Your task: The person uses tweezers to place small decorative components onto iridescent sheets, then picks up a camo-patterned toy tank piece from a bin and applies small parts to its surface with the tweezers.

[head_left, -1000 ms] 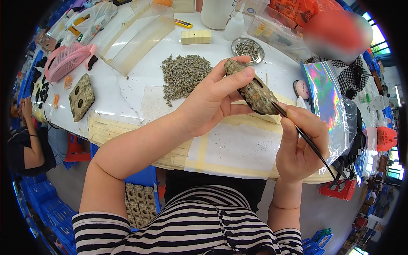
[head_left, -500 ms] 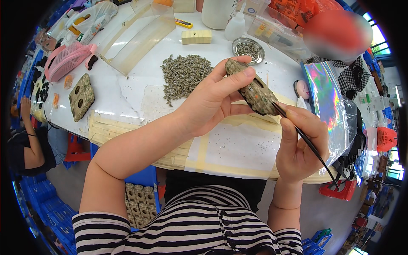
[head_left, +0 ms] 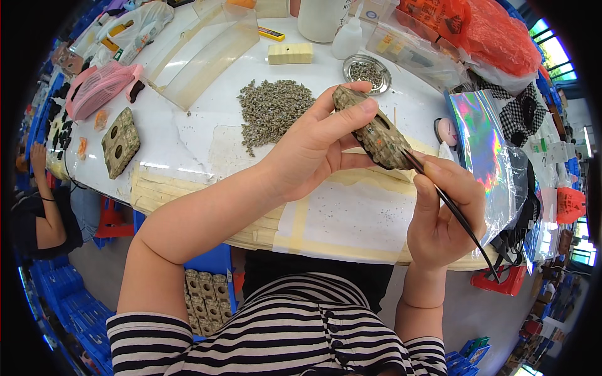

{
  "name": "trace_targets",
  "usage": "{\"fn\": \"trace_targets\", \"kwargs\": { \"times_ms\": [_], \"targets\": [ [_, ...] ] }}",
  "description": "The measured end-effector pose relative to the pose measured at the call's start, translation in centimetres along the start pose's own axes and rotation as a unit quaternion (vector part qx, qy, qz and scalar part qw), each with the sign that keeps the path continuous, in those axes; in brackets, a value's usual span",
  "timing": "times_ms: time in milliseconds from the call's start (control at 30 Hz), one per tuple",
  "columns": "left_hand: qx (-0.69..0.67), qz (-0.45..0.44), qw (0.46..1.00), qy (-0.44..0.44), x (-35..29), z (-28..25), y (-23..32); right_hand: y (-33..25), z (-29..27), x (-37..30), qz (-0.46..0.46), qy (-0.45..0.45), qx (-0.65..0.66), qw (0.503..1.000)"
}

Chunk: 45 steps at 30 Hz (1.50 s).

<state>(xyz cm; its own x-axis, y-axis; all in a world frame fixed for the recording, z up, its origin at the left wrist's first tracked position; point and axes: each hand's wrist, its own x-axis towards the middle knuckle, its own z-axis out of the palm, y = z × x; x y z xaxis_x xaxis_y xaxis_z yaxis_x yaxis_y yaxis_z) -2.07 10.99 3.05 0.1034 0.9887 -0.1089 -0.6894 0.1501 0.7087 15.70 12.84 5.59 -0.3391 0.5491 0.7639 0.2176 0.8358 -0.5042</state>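
I've got left hand gripping the block, right hand pinching tweezers at its end, fiddly detailing imo, next needs steadiness.

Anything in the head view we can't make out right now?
Head view:
- Underside of the held speckled block: hidden by the block itself and the left hand.
- Tips of the black tweezers in the right hand: too small to tell whether they grip anything.
- Top of the large white bottle: cut off by the upper edge.
- Single pieces in the pile: too small.
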Motion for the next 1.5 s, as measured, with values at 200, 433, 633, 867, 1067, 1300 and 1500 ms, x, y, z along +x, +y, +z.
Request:
{"fn": "trace_targets", "kwargs": {
  "times_ms": [200,433,633,867,1067,1300,1500],
  "targets": [
    [-0.004,0.004,1.0,-0.003,0.02,0.01,-0.01,0.02,-0.06,-0.04,-0.004,-0.006,-0.01,1.0],
    [-0.008,0.001,1.0,-0.003,0.02,0.05,0.04,0.1,-0.02,-0.2,-0.001,0.001,-0.006,1.0],
    [-0.005,0.003,1.0,-0.006,-0.03,-0.06,-0.03,0.03,-0.02,0.0,-0.021,-0.007,-0.026,0.999],
    [-0.007,0.0,1.0,-0.005,0.02,-0.02,-0.04,0.0,-0.11,0.06,-0.043,-0.012,-0.053,0.998],
    [-0.008,0.005,1.0,-0.006,-0.02,-0.01,0.01,0.02,0.01,-0.05,-0.039,-0.004,-0.039,0.998],
    [-0.01,0.005,1.0,-0.006,-0.05,0.06,0.04,-0.09,-0.1,0.14,-0.051,-0.016,-0.053,0.997],
    [-0.014,0.005,1.0,-0.008,0.0,0.01,0.01,-0.1,-0.14,0.14,-0.058,-0.023,-0.061,0.996]
  ]
}}
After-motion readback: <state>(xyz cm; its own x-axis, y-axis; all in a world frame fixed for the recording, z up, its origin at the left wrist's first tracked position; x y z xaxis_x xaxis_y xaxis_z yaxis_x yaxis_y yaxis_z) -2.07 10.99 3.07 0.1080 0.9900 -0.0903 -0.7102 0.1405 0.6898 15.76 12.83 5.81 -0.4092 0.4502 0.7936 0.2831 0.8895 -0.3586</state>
